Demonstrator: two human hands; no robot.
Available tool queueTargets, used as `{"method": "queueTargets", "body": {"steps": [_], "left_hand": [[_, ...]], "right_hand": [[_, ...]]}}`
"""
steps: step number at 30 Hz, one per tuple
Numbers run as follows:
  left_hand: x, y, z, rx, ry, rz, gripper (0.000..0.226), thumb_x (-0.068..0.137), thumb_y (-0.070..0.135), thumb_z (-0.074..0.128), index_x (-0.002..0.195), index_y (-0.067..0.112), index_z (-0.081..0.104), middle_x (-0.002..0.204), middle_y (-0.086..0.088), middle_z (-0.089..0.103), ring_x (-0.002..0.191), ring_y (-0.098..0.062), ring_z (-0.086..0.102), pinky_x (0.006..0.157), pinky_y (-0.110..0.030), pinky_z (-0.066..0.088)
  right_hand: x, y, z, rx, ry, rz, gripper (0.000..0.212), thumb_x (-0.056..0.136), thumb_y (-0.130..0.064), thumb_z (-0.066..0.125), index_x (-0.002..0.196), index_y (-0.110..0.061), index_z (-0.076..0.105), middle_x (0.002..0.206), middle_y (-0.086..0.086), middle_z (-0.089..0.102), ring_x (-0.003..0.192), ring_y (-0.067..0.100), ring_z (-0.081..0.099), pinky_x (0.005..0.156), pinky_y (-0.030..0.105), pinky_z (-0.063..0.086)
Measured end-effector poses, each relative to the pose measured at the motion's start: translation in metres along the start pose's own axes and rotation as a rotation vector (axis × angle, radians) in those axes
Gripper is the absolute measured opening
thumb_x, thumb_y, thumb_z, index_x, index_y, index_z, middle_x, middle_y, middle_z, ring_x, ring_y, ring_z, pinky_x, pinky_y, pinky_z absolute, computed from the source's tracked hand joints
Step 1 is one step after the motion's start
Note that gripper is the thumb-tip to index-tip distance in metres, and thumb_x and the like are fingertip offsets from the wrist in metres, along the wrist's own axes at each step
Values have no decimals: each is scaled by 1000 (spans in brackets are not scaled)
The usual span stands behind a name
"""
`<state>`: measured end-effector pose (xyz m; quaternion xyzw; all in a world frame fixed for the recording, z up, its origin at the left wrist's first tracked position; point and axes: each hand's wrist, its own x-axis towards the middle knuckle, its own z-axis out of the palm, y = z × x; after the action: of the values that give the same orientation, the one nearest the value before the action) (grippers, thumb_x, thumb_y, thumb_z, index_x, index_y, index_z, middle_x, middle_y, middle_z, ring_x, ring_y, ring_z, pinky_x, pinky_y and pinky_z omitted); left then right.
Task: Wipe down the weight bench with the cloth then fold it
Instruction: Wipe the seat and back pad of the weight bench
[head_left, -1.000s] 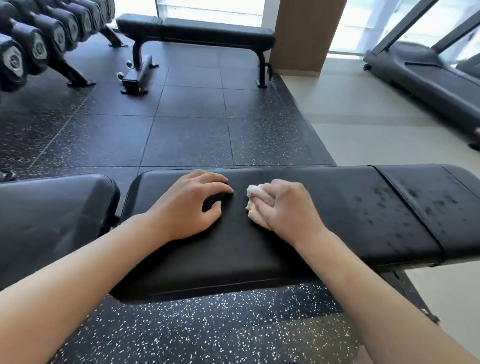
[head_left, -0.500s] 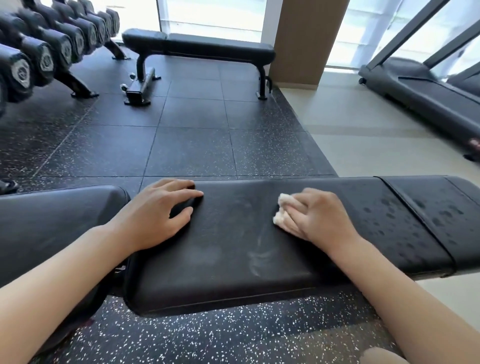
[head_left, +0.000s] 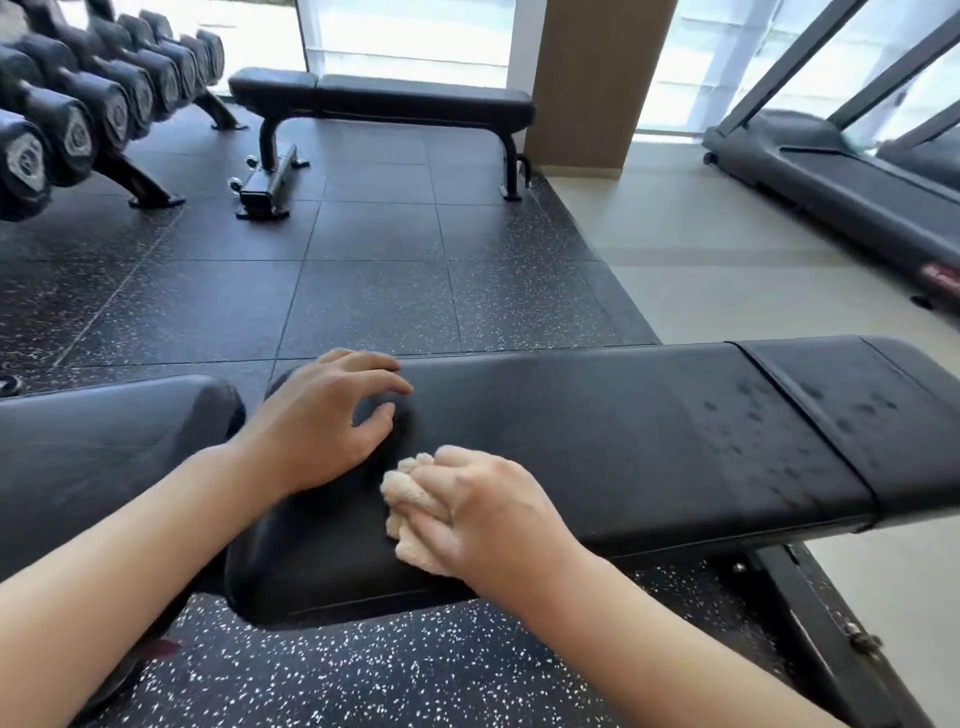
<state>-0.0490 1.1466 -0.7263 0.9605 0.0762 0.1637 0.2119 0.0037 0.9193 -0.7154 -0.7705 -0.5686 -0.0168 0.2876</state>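
Observation:
The black padded weight bench (head_left: 623, 441) stretches across the view in front of me. My right hand (head_left: 483, 514) presses a bunched-up beige cloth (head_left: 410, 512) onto the pad near its front edge, left of the middle. My left hand (head_left: 322, 421) rests flat on the left end of the same pad, fingers spread, holding nothing. Dark wet droplets speckle the right part of the bench (head_left: 810, 431). A second black pad (head_left: 104, 452) lies to the left, separated by a gap.
A second flat bench (head_left: 384, 101) stands at the back on the speckled rubber floor. A dumbbell rack (head_left: 78, 119) fills the far left. A treadmill (head_left: 841, 176) sits at the right on pale flooring. A wooden pillar (head_left: 587, 78) rises behind.
My right hand has dragged the cloth left and toward the bench's front edge. My left hand stays on the left end of the pad.

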Motion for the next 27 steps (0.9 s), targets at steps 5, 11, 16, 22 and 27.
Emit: {"method": "queueTargets", "body": {"steps": [5, 11, 16, 22, 27], "left_hand": [[44, 68, 39, -39, -101, 185, 35, 90, 34, 54, 119, 31, 75, 136, 9, 65, 128, -15, 54, 112, -31, 40], [75, 124, 84, -32, -199, 371, 39, 93, 42, 51, 128, 37, 68, 144, 12, 58, 136, -14, 49, 115, -44, 40], [91, 158, 107, -53, -229, 447, 40, 94, 44, 49, 129, 37, 67, 142, 15, 59, 133, -14, 50, 112, -43, 42], [88, 153, 125, -38, -217, 474, 37, 94, 42, 48, 124, 39, 68, 136, 18, 60, 129, -12, 53, 108, -42, 45], [91, 142, 129, -47, -125, 417, 38, 92, 44, 47, 121, 38, 70, 132, 17, 64, 125, -13, 56, 107, -40, 46]], "right_hand": [[-44, 51, -46, -130, 58, 146, 7, 89, -28, 63, 84, -24, 65, 70, -9, 41, 65, 13, 45, 59, 33, 46], [-112, 129, -108, -236, 191, 500, 14, 93, -38, 64, 90, -27, 70, 72, -8, 51, 66, 11, 56, 67, 37, 50], [-152, 131, -116, -214, 276, 577, 8, 96, -32, 69, 92, -26, 73, 80, -10, 56, 74, 10, 61, 72, 26, 49], [-145, 142, -111, -250, 284, 576, 18, 93, -30, 71, 78, -23, 66, 72, -8, 48, 66, 11, 54, 66, 24, 45], [-71, 196, -115, -349, 235, 566, 21, 89, -36, 65, 73, -23, 65, 65, -6, 42, 64, 25, 55, 61, 33, 40]]}}
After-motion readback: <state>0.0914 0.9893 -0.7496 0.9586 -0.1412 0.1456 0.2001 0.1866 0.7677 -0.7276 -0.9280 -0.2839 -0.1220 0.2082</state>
